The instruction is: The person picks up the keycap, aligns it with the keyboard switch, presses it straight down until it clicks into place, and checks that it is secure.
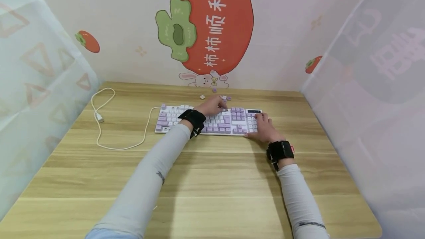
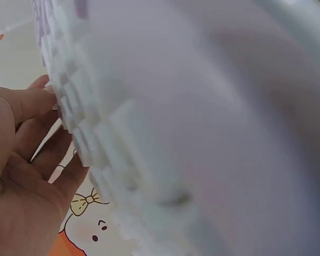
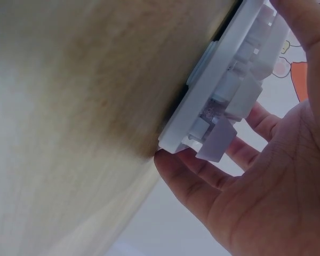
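Observation:
A white and lilac keyboard (image 1: 238, 123) lies across the table with most of its keycaps on. Over its upper edge, right of the middle, reaches my left hand (image 1: 212, 106). In the left wrist view the thumb and forefinger of that hand (image 2: 29, 154) pinch a keycap at the top row, largely hidden by the fingers. My right hand (image 1: 266, 130) grips the keyboard's right end, thumb at the front edge and fingers over the number pad. In the right wrist view a fingertip (image 3: 168, 162) sits at the case's lower corner, beside a tilted lilac keycap (image 3: 217, 141).
Behind the keyboard lie several loose keycaps, among them a white one (image 1: 202, 97) and a lilac one (image 1: 214, 90). A white cable (image 1: 146, 128) loops to the left, ending in a USB plug (image 1: 99, 117). A printed backdrop (image 1: 132, 21) stands at the table's rear.

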Demonstrator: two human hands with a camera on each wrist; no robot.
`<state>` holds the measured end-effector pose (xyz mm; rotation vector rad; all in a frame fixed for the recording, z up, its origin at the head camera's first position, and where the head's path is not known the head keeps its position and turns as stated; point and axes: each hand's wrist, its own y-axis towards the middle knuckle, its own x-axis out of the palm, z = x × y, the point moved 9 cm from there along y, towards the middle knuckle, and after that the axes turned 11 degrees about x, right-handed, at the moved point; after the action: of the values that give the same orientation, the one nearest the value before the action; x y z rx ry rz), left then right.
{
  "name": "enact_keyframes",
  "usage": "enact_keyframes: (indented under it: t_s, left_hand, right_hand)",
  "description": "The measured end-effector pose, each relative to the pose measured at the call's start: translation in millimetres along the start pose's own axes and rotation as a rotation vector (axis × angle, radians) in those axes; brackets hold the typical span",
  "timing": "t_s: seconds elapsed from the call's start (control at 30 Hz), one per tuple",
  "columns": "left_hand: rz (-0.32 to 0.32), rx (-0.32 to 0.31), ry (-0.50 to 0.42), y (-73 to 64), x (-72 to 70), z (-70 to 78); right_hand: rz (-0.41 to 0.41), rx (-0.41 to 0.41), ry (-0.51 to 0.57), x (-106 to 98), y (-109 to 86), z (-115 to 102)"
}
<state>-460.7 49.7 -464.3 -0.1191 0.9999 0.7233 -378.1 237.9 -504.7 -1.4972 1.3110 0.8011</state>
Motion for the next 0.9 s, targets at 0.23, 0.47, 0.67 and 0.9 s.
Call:
enact_keyframes:
  t_s: [0.23, 0.47, 0.67, 0.9]
  left_hand:
    - [-0.033, 0.007, 0.092, -0.4, 2.5, 4.6]
    - [-0.217, -0.018, 0.384, -8.8, 15.1, 7.6]
    - [-0.357, 0.053, 0.644, -20.0, 32.4, 23.6]
    - [-0.397, 0.014, 0.756, -29.3, 40.8, 33.3]
  right_hand:
    - [-0.003, -0.014, 0.005, -0.1, -0.9, -1.4]
    - [-0.005, -0.015, 0.0, -0.6, -4.2, -3.8]
    - [-0.004, 0.001, -0.001, -0.7, -6.7, -3.4]
    - [-0.001, -0.012, -0.013, -0.8, -7.8, -6.2]
